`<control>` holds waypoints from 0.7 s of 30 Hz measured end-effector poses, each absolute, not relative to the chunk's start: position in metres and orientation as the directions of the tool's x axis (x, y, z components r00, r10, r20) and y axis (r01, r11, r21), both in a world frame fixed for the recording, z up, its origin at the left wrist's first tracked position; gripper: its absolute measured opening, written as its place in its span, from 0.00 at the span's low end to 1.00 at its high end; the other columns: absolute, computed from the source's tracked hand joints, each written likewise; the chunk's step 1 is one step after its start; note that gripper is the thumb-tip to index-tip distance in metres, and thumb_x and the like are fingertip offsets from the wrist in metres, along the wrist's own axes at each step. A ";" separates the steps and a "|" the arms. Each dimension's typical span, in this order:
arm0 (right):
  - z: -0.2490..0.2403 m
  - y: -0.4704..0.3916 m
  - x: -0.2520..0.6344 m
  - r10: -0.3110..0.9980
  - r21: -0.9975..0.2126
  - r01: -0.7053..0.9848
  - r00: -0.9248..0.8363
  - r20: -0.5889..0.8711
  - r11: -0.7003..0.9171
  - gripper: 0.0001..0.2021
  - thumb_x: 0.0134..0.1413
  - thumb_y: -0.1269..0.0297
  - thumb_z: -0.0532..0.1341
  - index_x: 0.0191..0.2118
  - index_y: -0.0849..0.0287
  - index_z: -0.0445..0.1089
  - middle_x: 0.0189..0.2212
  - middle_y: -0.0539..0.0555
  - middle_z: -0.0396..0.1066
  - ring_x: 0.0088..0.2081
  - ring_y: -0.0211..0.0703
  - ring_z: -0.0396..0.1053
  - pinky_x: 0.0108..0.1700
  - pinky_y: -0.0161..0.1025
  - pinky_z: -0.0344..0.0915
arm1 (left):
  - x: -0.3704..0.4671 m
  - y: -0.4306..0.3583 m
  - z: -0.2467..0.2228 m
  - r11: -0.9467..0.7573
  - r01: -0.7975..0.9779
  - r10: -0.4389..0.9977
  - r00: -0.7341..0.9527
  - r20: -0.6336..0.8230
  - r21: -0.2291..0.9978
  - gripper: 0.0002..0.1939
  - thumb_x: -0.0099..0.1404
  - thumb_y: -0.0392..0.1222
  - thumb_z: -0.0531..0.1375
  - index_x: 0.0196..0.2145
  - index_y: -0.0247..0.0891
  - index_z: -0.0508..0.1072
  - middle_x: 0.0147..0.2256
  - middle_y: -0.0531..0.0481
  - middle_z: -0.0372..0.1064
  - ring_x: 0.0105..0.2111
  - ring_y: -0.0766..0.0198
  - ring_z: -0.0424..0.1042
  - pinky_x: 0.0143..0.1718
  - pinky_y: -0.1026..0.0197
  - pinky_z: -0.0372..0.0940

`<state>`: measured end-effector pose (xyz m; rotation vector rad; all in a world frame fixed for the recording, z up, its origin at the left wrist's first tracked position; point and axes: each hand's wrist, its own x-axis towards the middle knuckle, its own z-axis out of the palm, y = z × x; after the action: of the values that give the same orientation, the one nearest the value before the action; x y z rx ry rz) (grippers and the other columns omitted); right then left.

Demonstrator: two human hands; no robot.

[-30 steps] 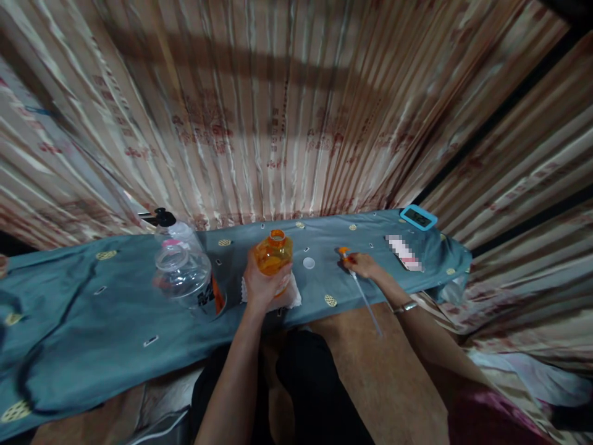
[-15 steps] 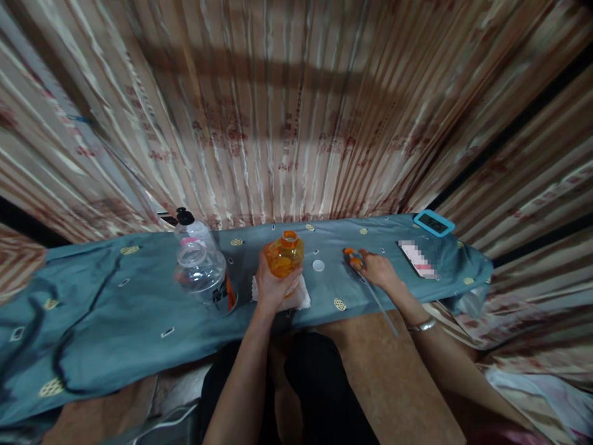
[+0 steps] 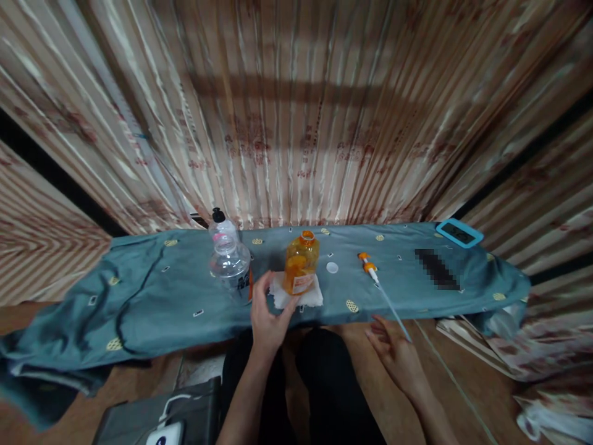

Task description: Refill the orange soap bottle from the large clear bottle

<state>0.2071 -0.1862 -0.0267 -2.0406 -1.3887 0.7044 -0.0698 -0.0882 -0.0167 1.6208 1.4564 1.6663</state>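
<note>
An amber see-through bottle (image 3: 300, 262) with a label stands upright, its neck uncovered, on a folded white cloth (image 3: 317, 295). My left hand (image 3: 270, 315) is at the bottle's lower left, thumb and fingers spread and not wrapped round it; the thumb tip is close to its base. To the right, an orange-and-white pump head (image 3: 369, 267) lies on the covered table, its long thin tube (image 3: 393, 314) reaching past the front edge. My right hand (image 3: 393, 351) is below that edge near the tube's end, fingers loosely bent and apart, holding nothing I can see.
Two clear bottles, one with a black top (image 3: 218, 215) and one wide (image 3: 230, 262), stand left. A white disc (image 3: 332, 267) lies right of the amber bottle. Farther right are a blurred-out flat object (image 3: 438, 269) and a blue-framed digital clock (image 3: 460, 233). A patterned curtain (image 3: 301, 123) hangs behind.
My left hand has let go of the amber bottle, which now stands on the cloth. My right hand has released the pump head and drawn back toward me. The view has shifted somewhat.
</note>
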 end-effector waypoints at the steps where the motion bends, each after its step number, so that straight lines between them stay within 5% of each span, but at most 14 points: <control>1: -0.032 -0.196 0.205 0.940 -0.731 0.612 0.320 -0.118 -0.301 0.42 0.52 0.36 0.52 0.58 0.71 0.66 0.48 0.69 0.77 0.48 0.61 0.78 0.55 0.58 0.72 | -0.080 -0.098 -0.017 -0.379 0.396 0.819 -0.277 0.502 0.836 0.32 0.61 0.52 0.68 0.59 0.41 0.66 0.55 0.39 0.72 0.55 0.49 0.74 0.60 0.44 0.69; 3: -0.041 -0.210 0.198 0.942 -0.766 0.567 0.303 -0.147 -0.302 0.37 0.53 0.36 0.54 0.54 0.65 0.68 0.46 0.67 0.78 0.48 0.59 0.78 0.54 0.56 0.73 | -0.101 -0.107 -0.016 -0.350 0.464 0.756 -0.373 0.538 0.814 0.35 0.60 0.53 0.69 0.60 0.40 0.65 0.55 0.38 0.70 0.57 0.47 0.73 0.62 0.43 0.67; 6: -0.045 -0.220 0.183 0.952 -0.810 0.522 0.271 -0.139 -0.267 0.33 0.55 0.38 0.54 0.53 0.62 0.68 0.48 0.64 0.78 0.49 0.55 0.78 0.55 0.54 0.74 | -0.127 -0.095 -0.009 -0.266 0.533 0.658 -0.509 0.555 0.803 0.52 0.51 0.52 0.75 0.66 0.40 0.56 0.66 0.34 0.58 0.68 0.38 0.57 0.70 0.37 0.55; 9: -0.042 -0.220 0.164 0.978 -0.833 0.522 0.189 -0.093 -0.180 0.28 0.60 0.42 0.54 0.53 0.61 0.70 0.46 0.59 0.79 0.48 0.51 0.78 0.55 0.51 0.75 | -0.137 -0.067 -0.004 -0.193 0.472 0.703 -0.545 0.456 0.860 0.61 0.47 0.46 0.77 0.70 0.41 0.46 0.72 0.32 0.46 0.72 0.33 0.46 0.73 0.34 0.47; 15: -0.044 -0.216 0.123 0.986 -0.783 0.615 0.058 0.156 0.088 0.21 0.69 0.54 0.54 0.55 0.63 0.72 0.48 0.59 0.77 0.42 0.49 0.79 0.45 0.49 0.79 | -0.136 -0.032 -0.008 -0.058 0.354 0.774 -0.575 0.266 0.933 0.60 0.43 0.46 0.76 0.68 0.38 0.50 0.66 0.30 0.60 0.67 0.38 0.62 0.66 0.39 0.60; 18: -0.055 -0.216 0.107 0.958 -0.701 0.682 0.000 0.288 0.210 0.20 0.70 0.63 0.52 0.57 0.70 0.71 0.54 0.67 0.73 0.56 0.60 0.72 0.57 0.63 0.71 | -0.138 -0.030 -0.009 -0.044 0.360 0.763 -0.590 0.264 0.932 0.51 0.43 0.46 0.74 0.62 0.38 0.59 0.60 0.34 0.68 0.62 0.41 0.69 0.63 0.40 0.64; 21: -0.064 -0.215 0.097 0.938 -0.619 0.728 -0.092 0.336 0.293 0.21 0.66 0.69 0.53 0.59 0.75 0.70 0.57 0.70 0.70 0.61 0.73 0.65 0.56 0.77 0.65 | -0.142 -0.031 -0.008 -0.037 0.374 0.752 -0.600 0.272 0.927 0.50 0.40 0.46 0.74 0.60 0.36 0.61 0.58 0.34 0.70 0.61 0.40 0.70 0.64 0.40 0.63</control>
<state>0.0974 -0.2154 -0.0638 -1.4905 -1.8739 0.3862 -0.1423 -0.0311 -0.0083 1.1912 1.9270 1.6754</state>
